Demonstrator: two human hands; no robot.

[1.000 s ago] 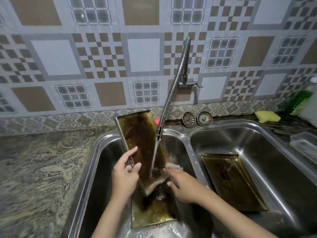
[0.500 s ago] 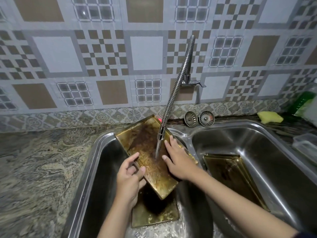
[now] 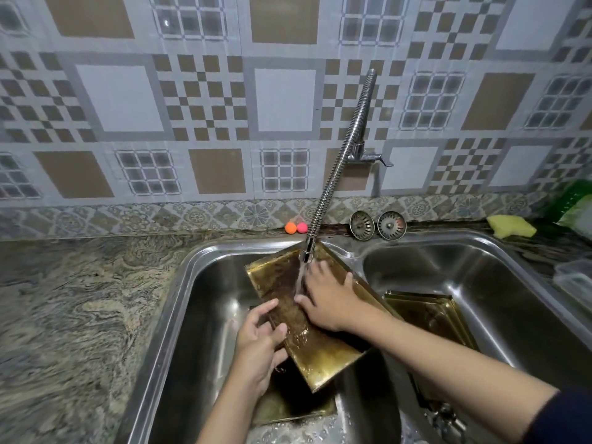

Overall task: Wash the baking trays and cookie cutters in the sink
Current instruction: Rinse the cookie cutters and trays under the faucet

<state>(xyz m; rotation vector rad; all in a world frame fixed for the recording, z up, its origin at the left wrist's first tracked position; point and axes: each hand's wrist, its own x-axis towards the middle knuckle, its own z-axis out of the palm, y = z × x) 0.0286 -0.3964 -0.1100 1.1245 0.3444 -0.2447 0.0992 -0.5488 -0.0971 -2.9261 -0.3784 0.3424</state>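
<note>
A greasy gold baking tray (image 3: 323,357) is held tilted over the left sink basin (image 3: 205,315), under running water from the flexible tap (image 3: 339,174). My left hand (image 3: 261,342) grips the tray's left edge. My right hand (image 3: 330,299) lies flat on the tray's surface beside the stream, fingers spread. A second tray (image 3: 288,408) lies on the basin floor beneath. More gold trays (image 3: 429,318) rest in the right basin (image 3: 499,283). No cookie cutters are visible.
Two sink strainers (image 3: 376,225) lean at the wall behind the divider. An orange ball and a pink ball (image 3: 296,227) sit by the tap hose. A yellow sponge (image 3: 511,226), a green bottle (image 3: 573,200) and a clear container (image 3: 576,280) stand at the right. Granite counter (image 3: 70,309) extends left.
The tray has been tipped from nearly upright to a flatter tilt. My right hand moved from its lower end up onto its surface near the water stream. The left hand kept its grip.
</note>
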